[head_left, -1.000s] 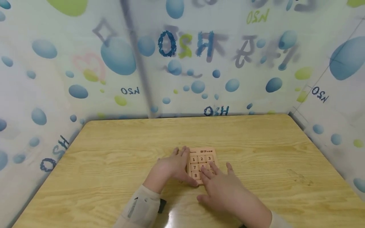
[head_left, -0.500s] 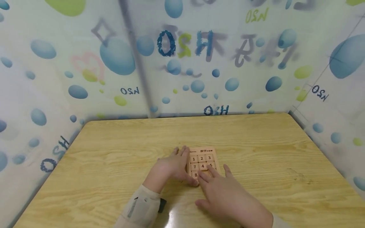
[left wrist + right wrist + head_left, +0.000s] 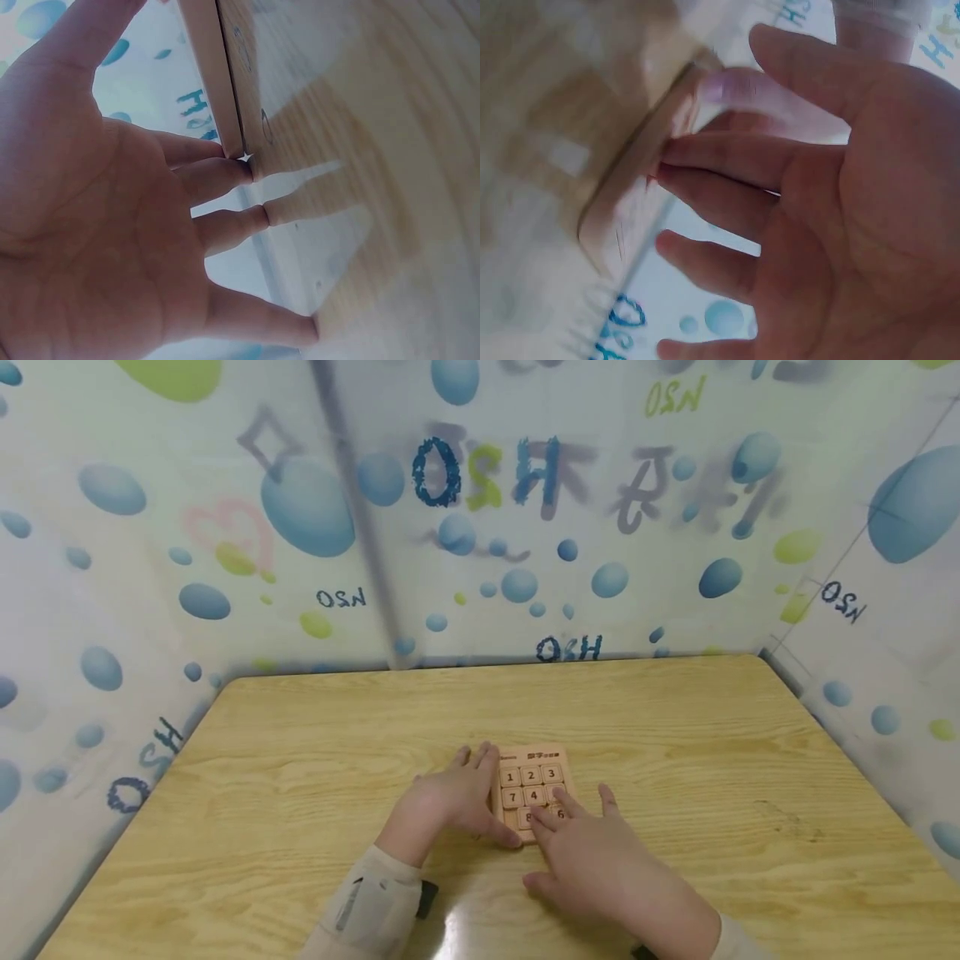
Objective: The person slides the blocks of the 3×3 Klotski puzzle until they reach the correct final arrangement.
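Observation:
A wooden number slide puzzle (image 3: 532, 754) lies flat on the table. Its top row reads 1, 2, 3, with 7 and 4 below. In the bottom row, the 8 tile (image 3: 525, 817) sits in the middle, beside an empty left slot; the 6 tile (image 3: 562, 814) shows at the right. My left hand (image 3: 453, 800) lies along the frame's left side, thumb at the near corner, fingers straight at the far one. My right hand (image 3: 592, 860) reaches over the lower right, two fingertips touching the tiles and hiding some of them. In the right wrist view its fingers (image 3: 727, 161) extend to the puzzle's face.
The wooden table (image 3: 337, 727) has a wood-grain top and rounded far corners. A patterned wall covering (image 3: 480, 568) with blue and green drops rises behind it and on both sides. A wrist band (image 3: 371, 902) sits over the left sleeve.
The 8 tile has slid from the bottom left slot to the bottom middle, leaving the left slot empty. My right hand shifted left, then back right with it. My left hand stays in place.

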### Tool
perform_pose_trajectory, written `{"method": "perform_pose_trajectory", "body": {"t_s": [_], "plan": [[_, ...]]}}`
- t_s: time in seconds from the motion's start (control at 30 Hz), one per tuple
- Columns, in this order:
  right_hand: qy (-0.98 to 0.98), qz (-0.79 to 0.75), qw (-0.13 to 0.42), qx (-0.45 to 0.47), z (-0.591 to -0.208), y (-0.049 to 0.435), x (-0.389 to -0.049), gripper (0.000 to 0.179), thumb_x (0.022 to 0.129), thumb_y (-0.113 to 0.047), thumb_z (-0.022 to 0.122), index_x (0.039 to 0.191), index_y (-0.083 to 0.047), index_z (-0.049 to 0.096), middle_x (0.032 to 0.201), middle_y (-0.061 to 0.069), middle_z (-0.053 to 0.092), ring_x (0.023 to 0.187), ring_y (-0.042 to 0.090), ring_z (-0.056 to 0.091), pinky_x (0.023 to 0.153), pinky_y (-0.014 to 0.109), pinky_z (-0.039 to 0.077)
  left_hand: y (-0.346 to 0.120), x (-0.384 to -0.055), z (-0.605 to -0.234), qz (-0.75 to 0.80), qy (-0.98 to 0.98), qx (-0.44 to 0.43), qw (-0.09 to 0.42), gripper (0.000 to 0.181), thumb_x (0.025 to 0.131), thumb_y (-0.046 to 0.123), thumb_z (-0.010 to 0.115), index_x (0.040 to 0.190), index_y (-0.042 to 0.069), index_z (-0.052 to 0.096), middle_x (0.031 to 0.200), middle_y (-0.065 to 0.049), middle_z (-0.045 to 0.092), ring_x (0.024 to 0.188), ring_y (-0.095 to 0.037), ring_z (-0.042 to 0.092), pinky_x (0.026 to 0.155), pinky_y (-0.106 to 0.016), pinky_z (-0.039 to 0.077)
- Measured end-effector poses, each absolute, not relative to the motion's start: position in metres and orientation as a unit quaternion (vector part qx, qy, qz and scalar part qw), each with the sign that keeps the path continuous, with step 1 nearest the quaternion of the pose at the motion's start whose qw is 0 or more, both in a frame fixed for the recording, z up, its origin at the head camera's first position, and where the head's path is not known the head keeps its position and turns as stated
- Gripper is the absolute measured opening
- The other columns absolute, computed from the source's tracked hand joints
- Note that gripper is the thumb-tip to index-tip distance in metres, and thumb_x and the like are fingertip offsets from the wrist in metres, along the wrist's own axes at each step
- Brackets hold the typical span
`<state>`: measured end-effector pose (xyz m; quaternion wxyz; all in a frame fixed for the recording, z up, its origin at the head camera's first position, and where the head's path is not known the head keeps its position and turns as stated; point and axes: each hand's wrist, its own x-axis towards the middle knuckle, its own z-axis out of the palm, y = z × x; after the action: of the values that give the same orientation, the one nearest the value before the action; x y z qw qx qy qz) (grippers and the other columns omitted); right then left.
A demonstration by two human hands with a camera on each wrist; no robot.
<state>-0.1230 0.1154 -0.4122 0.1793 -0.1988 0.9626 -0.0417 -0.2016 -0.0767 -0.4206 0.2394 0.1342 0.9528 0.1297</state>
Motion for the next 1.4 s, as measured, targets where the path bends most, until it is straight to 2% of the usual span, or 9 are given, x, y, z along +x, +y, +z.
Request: {"method": "perform_pose_trajectory", "body": {"t_s": [0.23, 0.43, 0.53, 0.7, 0.83, 1.07, 1.17, 1.4], "plan": [[0.968, -0.049, 0.191, -0.155, -0.401, 0.136, -0.135, 0.07, 0.1, -0.061, 0.064, 0.149, -0.012, 0.063, 0.163, 0.002, 0.055, 0.162, 0.039, 0.033, 0.125, 0.083, 0.008, -0.077, -0.201, -0.421, 0.134, 0.953, 0.133, 0.238, 0.14, 0.07, 0.067, 0.091, 0.173, 0.014, 0.012, 0.181, -0.003, 0.013, 0.169, -0.033, 0.012, 0.125, -0.08, 0.021], [0.97, -0.054, 0.197, -0.133, -0.389, 0.152, -0.145, 0.071, 0.102, -0.06, 0.061, 0.152, -0.01, 0.059, 0.164, 0.005, 0.053, 0.161, 0.042, 0.033, 0.123, 0.085, 0.012, -0.078, -0.201, -0.421, 0.139, 0.952, 0.128, 0.241, 0.141, 0.07, 0.066, 0.093, 0.173, 0.015, 0.012, 0.181, -0.003, 0.012, 0.169, -0.033, 0.011, 0.124, -0.082, 0.018], [0.969, -0.059, 0.191, -0.146, -0.388, 0.15, -0.145, 0.069, 0.103, -0.058, 0.062, 0.153, -0.011, 0.059, 0.166, 0.005, 0.05, 0.161, 0.042, 0.032, 0.123, 0.084, 0.011, -0.077, -0.202, -0.421, 0.138, 0.952, 0.13, 0.239, 0.141, 0.069, 0.066, 0.093, 0.173, 0.015, 0.012, 0.181, -0.003, 0.013, 0.169, -0.033, 0.011, 0.123, -0.083, 0.018], [0.958, -0.079, 0.161, -0.222, -0.401, 0.131, -0.143, 0.067, 0.104, -0.054, 0.061, 0.158, -0.014, 0.053, 0.172, 0.0, 0.041, 0.165, 0.035, 0.027, 0.126, 0.082, 0.012, -0.077, -0.202, -0.421, 0.128, 0.953, 0.137, 0.237, 0.139, 0.071, 0.069, 0.09, 0.173, 0.014, 0.013, 0.181, -0.003, 0.014, 0.169, -0.033, 0.013, 0.121, -0.085, 0.02], [0.952, -0.098, 0.154, -0.247, -0.418, 0.118, -0.144, 0.074, 0.102, -0.061, 0.061, 0.161, -0.018, 0.048, 0.173, -0.005, 0.038, 0.166, 0.03, 0.024, 0.128, 0.079, 0.013, -0.079, -0.203, -0.422, 0.125, 0.952, 0.142, 0.241, 0.137, 0.073, 0.071, 0.088, 0.173, 0.014, 0.012, 0.182, -0.003, 0.013, 0.169, -0.033, 0.012, 0.119, -0.087, 0.021], [0.944, -0.098, 0.197, -0.245, -0.416, 0.118, -0.135, 0.08, 0.094, -0.07, 0.066, 0.157, -0.021, 0.056, 0.168, -0.007, 0.047, 0.164, 0.03, 0.03, 0.127, 0.079, 0.017, -0.076, -0.202, -0.421, 0.124, 0.952, 0.147, 0.238, 0.137, 0.074, 0.069, 0.089, 0.172, 0.012, 0.013, 0.181, -0.005, 0.013, 0.168, -0.035, 0.012, 0.12, -0.085, 0.024], [0.945, -0.092, 0.216, -0.229, -0.408, 0.122, -0.131, 0.081, 0.094, -0.071, 0.065, 0.156, -0.02, 0.056, 0.169, -0.005, 0.046, 0.164, 0.03, 0.03, 0.128, 0.078, 0.015, -0.076, -0.201, -0.42, 0.131, 0.951, 0.145, 0.238, 0.138, 0.073, 0.067, 0.09, 0.173, 0.012, 0.012, 0.181, -0.004, 0.012, 0.169, -0.034, 0.011, 0.122, -0.083, 0.022], [0.962, -0.072, 0.188, -0.182, -0.4, 0.132, -0.137, 0.075, 0.1, -0.062, 0.063, 0.158, -0.014, 0.053, 0.172, 0.0, 0.041, 0.166, 0.034, 0.025, 0.128, 0.079, 0.012, -0.075, -0.201, -0.419, 0.134, 0.951, 0.143, 0.238, 0.138, 0.073, 0.067, 0.09, 0.173, 0.013, 0.012, 0.181, -0.004, 0.012, 0.169, -0.034, 0.011, 0.122, -0.082, 0.022]]}}
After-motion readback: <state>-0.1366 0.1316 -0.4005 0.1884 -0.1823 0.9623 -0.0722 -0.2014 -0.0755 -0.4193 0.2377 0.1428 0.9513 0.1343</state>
